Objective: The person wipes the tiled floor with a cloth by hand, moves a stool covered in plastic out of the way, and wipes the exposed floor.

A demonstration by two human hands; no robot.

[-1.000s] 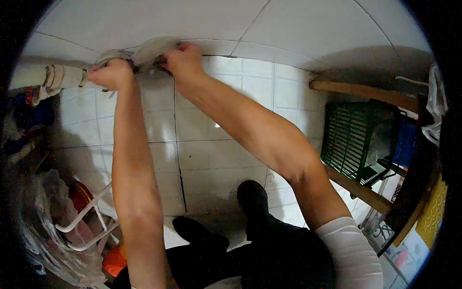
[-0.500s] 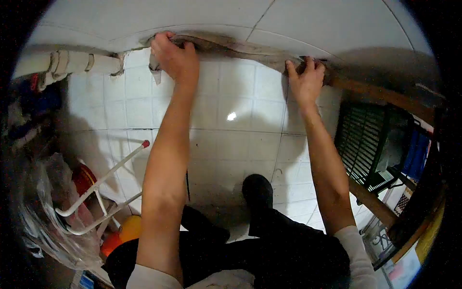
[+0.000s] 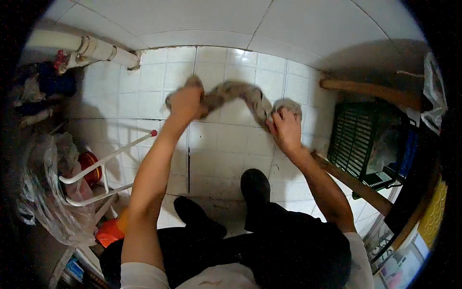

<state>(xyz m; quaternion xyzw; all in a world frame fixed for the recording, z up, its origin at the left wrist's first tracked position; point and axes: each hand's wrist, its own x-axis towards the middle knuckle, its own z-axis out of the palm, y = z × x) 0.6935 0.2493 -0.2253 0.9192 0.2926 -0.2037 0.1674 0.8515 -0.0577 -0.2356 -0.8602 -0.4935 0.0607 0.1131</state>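
A dirty grey-brown cloth [image 3: 240, 90], bunched into a long strip, arches between my two hands above the white tiled floor [image 3: 231, 144]. My left hand [image 3: 186, 103] is closed around one end, with a bit of cloth poking out past the fingers. At the other end my right hand [image 3: 287, 127] grips the cloth, and a pale wad of it bulges above the knuckles. Whether the middle of the strip touches the tiles I cannot tell.
White pipe [image 3: 98, 49] runs along the wall at upper left. A white metal rack [image 3: 106, 164] and clear plastic bags [image 3: 57, 202] stand left. At right are a dark green crate [image 3: 353, 137] and wooden bars [image 3: 370, 89]. My dark shoes [image 3: 255, 185] are on the floor.
Both hands have drawn the cloth away from the wall's base toward me. The strip, stretched along the wall before, now sags and curves between the hands.
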